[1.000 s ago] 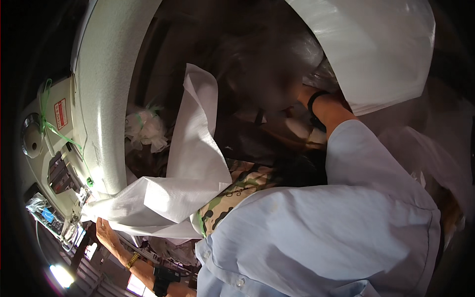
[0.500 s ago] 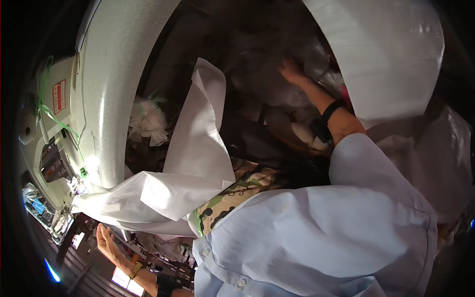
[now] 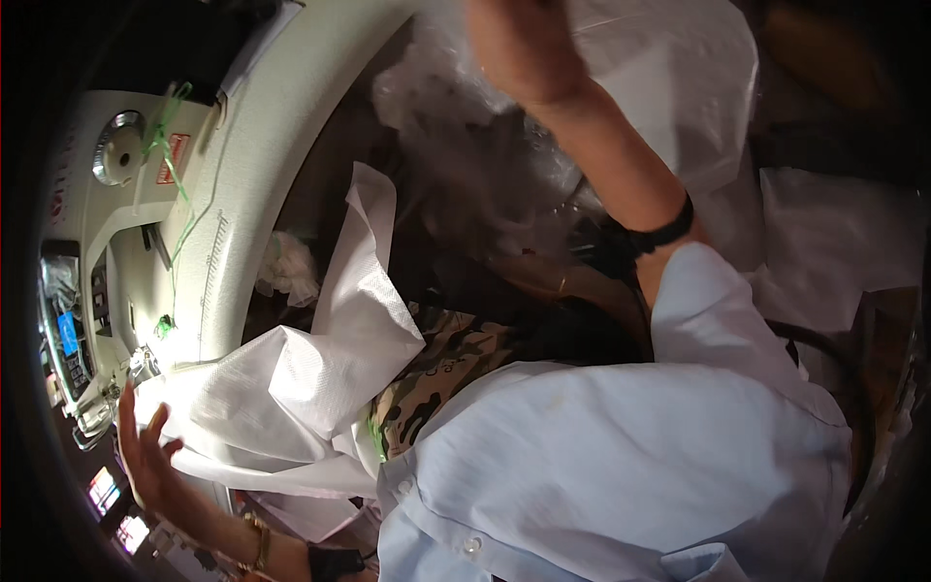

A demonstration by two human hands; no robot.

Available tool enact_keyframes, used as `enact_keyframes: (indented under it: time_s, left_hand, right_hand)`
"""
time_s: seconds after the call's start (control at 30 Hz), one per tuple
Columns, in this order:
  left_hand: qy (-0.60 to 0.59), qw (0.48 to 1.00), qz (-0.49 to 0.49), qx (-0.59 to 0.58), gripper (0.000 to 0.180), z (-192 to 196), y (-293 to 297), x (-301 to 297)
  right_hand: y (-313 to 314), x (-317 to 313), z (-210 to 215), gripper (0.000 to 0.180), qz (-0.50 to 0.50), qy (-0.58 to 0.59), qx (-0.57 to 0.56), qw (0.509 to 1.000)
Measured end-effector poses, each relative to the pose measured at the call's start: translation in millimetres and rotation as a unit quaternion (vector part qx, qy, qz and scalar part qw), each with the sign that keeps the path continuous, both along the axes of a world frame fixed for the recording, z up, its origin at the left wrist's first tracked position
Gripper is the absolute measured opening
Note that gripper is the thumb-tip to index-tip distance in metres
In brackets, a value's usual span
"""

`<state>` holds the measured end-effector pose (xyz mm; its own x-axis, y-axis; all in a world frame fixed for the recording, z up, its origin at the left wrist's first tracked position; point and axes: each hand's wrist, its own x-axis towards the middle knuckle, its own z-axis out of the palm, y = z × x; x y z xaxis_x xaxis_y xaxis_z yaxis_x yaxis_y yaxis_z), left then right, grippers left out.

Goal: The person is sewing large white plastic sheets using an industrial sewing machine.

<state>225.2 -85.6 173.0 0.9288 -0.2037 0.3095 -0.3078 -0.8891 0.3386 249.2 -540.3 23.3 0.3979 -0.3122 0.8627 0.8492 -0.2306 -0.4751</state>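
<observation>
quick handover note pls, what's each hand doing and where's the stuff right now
Right hand: raised at the top of the view, against clear plastic wrap bunched beside a large white sheet; whether it grips the wrap cannot be told. A black wristband is on that forearm.
Left hand: open, fingers spread, at the lower left edge of the white woven fabric, touching or just short of it.
The fabric lies draped across the curved bed of the cream sewing machine, one flap standing up.
Done: fabric is on the machine.
Left: nothing shows it being stitched yet; the needle area is hidden.
</observation>
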Motion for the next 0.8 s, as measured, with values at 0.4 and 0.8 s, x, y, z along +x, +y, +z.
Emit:
enact_keyframes:
  time_s: [0.4,0.8]
  left_hand:
    - [0.215,0.965,-0.096,0.119,0.050,-38.7,-122.8,54.0]
    - [-0.091,0.878,0.064,0.466,0.049,-47.3,-50.9,38.9]
  right_hand:
    - [220.5,-93.9,77.4,0.040,0.127,-0.211,-0.169,0.954]
    - [185.8,-57.6,-77.2,0.078,0.584,0.328,0.222,0.709]
